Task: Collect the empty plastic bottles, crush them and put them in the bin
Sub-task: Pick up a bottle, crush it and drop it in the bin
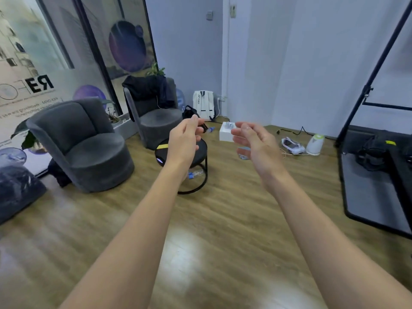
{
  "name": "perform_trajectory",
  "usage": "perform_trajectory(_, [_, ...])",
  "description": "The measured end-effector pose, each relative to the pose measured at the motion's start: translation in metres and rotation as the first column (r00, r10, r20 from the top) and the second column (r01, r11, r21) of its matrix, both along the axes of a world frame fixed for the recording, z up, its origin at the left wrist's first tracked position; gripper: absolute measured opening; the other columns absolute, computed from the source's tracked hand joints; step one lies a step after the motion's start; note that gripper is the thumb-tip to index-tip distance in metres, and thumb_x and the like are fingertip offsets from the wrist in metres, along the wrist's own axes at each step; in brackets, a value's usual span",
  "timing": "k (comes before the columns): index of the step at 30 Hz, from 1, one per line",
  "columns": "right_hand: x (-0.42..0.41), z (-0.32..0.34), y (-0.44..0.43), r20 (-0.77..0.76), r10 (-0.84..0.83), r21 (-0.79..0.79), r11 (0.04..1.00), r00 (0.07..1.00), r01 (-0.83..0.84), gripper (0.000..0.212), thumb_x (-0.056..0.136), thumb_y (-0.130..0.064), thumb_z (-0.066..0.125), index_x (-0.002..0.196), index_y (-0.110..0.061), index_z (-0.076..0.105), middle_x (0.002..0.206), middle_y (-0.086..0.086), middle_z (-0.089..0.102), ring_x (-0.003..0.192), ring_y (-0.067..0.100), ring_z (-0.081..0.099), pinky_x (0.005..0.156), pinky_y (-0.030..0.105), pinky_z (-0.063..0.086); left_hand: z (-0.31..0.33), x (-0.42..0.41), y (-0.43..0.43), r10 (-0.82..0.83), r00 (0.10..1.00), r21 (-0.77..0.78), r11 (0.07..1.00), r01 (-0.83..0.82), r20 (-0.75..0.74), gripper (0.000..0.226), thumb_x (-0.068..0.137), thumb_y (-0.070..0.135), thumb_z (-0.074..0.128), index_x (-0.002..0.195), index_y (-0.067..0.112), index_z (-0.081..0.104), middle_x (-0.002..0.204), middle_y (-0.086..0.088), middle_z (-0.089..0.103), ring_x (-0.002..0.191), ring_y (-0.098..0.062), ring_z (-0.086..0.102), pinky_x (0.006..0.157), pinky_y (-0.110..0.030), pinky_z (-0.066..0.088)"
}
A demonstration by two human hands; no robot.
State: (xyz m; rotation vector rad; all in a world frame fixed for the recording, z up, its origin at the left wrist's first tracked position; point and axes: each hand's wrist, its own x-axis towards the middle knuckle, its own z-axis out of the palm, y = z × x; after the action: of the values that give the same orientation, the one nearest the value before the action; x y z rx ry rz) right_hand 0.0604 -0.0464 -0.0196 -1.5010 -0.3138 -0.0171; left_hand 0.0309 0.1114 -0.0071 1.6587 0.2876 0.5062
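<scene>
In the head view, the only one, we are reaching both arms out over the floor (223, 230) with nothing in either hand. The left hand (185, 141) is hanging above the bench (201, 158), its fingers (196, 121) loosely curled around air. The right hand (253, 142) is spreading relaxed, palm turned inward. The nearest bottle (196, 174) is lying on its side on the floor under the bench, inside the ring of its base. It is showing just beside the left wrist, so low down and nearer us than the fingertips. Its long axis is running roughly left to right across our view, the blue label toward the left. We judge the left hand the closer one, and it is needing to drop and come back under the bench top to close across the bottle's width. A far bottle (210, 129) is lying beyond the hands, near a white box (225, 136). We are seeing no bin that we can be sure of.
</scene>
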Motion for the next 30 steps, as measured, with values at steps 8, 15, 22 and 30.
perform_trajectory(8, [0.188,-0.010,0.056,-0.028,0.005,-0.036,0.999,1.000,-0.006,0.019,0.102,-0.033,0.048,0.107,-0.028,0.065,0.106,-0.008,0.072,0.102,0.009,0.066,0.095,0.039,0.053,-0.012,0.190,0.058,0.019,1.000,0.017,1.000,-0.019,0.016,0.028,0.100,0.042,0.043,0.097,0.029,0.067,0.096,0.003,0.065,0.086,-0.012,0.057,0.075,-0.031,0.050])
perform_trajectory(15, [0.360,-0.018,0.119,-0.051,-0.044,-0.035,0.999,0.998,0.042,0.015,0.101,-0.030,0.050,0.101,-0.029,0.065,0.103,-0.004,0.072,0.103,0.015,0.067,0.097,0.046,0.053,-0.030,0.369,0.126,-0.011,0.999,0.007,1.000,0.011,-0.030,0.026,0.100,0.041,0.043,0.098,0.031,0.067,0.099,0.002,0.066,0.089,-0.012,0.058,0.086,-0.037,0.051])
perform_trajectory(22, [0.526,-0.013,0.153,-0.039,-0.072,-0.056,0.996,0.997,0.069,0.013,0.100,-0.030,0.052,0.098,-0.031,0.065,0.104,-0.006,0.072,0.104,0.014,0.068,0.094,0.043,0.054,-0.028,0.547,0.153,-0.067,0.997,-0.016,0.998,0.067,-0.043,0.022,0.100,0.039,0.044,0.092,0.035,0.065,0.099,0.005,0.067,0.093,-0.011,0.061,0.080,-0.027,0.052])
perform_trajectory(30, [0.727,-0.028,0.175,-0.103,-0.032,-0.021,0.999,0.994,0.030,0.015,0.101,-0.030,0.050,0.104,-0.028,0.065,0.107,-0.005,0.072,0.106,0.011,0.066,0.091,0.036,0.054,-0.037,0.749,0.177,-0.031,0.995,0.013,0.999,0.032,-0.095,0.023,0.099,0.039,0.044,0.093,0.035,0.066,0.100,0.007,0.067,0.096,-0.014,0.063,0.087,-0.034,0.053])
